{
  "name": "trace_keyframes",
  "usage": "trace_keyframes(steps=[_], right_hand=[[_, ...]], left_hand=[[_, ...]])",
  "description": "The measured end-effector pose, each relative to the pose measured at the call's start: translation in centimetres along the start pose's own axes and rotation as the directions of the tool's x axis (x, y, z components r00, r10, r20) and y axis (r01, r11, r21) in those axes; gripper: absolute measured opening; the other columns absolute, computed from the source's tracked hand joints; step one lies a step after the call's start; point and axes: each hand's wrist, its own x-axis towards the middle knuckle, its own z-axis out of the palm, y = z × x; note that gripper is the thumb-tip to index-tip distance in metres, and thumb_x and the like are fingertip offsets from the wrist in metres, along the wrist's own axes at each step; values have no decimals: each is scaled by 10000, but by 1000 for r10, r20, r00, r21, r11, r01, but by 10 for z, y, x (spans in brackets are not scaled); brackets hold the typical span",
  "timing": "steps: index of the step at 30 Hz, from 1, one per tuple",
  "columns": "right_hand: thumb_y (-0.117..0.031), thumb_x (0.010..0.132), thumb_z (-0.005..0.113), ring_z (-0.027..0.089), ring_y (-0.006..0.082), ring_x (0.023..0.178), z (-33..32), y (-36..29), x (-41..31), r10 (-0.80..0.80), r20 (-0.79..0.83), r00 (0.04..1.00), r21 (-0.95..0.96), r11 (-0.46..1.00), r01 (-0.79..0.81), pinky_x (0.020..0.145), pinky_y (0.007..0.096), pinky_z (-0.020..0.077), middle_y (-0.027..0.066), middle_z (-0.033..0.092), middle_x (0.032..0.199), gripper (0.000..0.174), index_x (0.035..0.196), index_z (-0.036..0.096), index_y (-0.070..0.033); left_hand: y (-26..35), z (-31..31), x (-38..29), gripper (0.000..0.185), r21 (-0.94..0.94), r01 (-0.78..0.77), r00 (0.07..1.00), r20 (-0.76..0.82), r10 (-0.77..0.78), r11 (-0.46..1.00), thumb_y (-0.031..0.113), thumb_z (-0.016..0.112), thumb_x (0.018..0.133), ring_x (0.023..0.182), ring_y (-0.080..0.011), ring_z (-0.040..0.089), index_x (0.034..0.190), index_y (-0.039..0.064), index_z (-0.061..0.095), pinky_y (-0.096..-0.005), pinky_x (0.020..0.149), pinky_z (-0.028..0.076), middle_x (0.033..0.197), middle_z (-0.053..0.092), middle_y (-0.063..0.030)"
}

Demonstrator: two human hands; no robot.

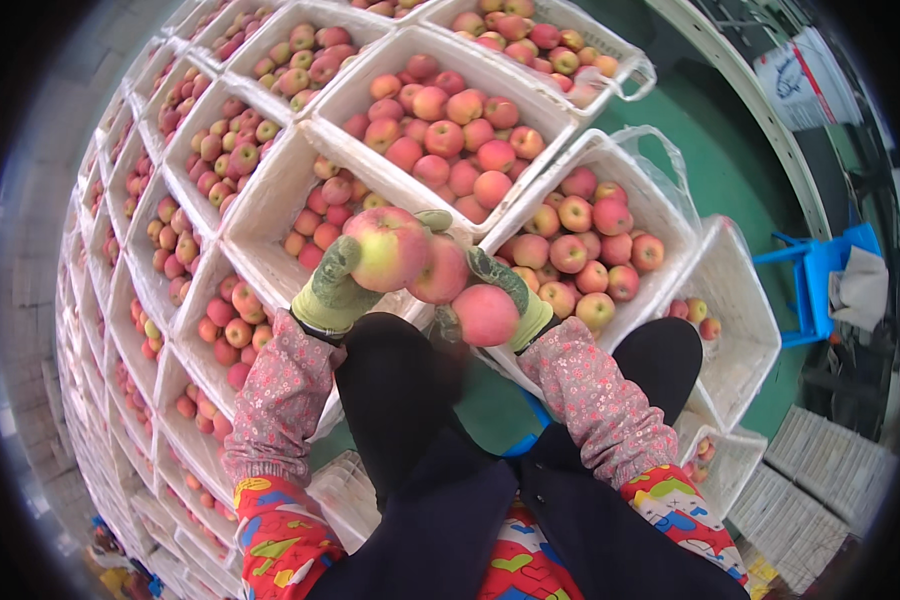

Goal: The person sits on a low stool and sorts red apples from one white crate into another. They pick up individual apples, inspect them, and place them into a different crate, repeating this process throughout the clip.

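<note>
My left hand [331, 289], in a yellow-green glove with a dark worn palm, grips a large yellow-and-red apple [387, 251]. In a matching glove, my right hand [515, 292] holds a pinkish-red apple [486, 315]. Between the two sits another reddish apple [442, 271], touching the yellow-and-red one; which hand supports it I cannot tell. Both hands are above my knees, at the near edge of a white foam crate [266, 199] partly filled with apples. To the right, another foam crate [679, 251] holds many red apples [570, 253].
Rows of apple-filled foam crates [172, 169] stretch left. A fuller crate [555, 139] stands ahead. Right of my knee is a crate [746, 337] with a few apples. Farther right are a blue plastic stool [817, 289], a white bucket [806, 82] and stacked grey trays [791, 517].
</note>
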Motion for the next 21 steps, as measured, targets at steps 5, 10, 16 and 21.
trace_keyframes(steps=[5,10,16,21], right_hand=[[-163,951,703,606,246,1215,37,-65,-85,70,-11,997,-167,983,-71,958,386,570,138,601,1335,517,1394,473,-30],[-169,947,711,630,240,1148,22,-156,-213,-235,-123,964,-359,916,177,930,363,563,127,632,1267,448,1332,530,-27],[-166,948,707,636,240,1127,-36,-230,-434,-770,-462,440,-564,638,524,922,358,561,122,638,1252,428,1317,542,-25],[-164,949,703,641,240,1110,-105,-196,-609,-757,-607,-242,-731,411,545,915,354,559,117,642,1240,410,1304,552,-23]], left_hand=[[-18,74,19,1195,169,-177,944,308,118,970,864,606,754,1396,-383,466,1483,-60,398,-532,1208,313,1503,474,-234],[-64,87,45,1081,37,-24,961,275,13,999,786,602,826,1382,-379,485,1496,-39,407,-553,1159,376,1536,458,-212],[-112,26,69,870,-61,246,964,116,-238,967,651,540,950,1384,-359,459,1517,8,396,-514,1172,347,1546,450,-200],[-114,1,75,759,-39,281,958,65,-278,959,539,586,980,1361,-348,478,1494,5,424,-510,1143,385,1537,461,-202]])
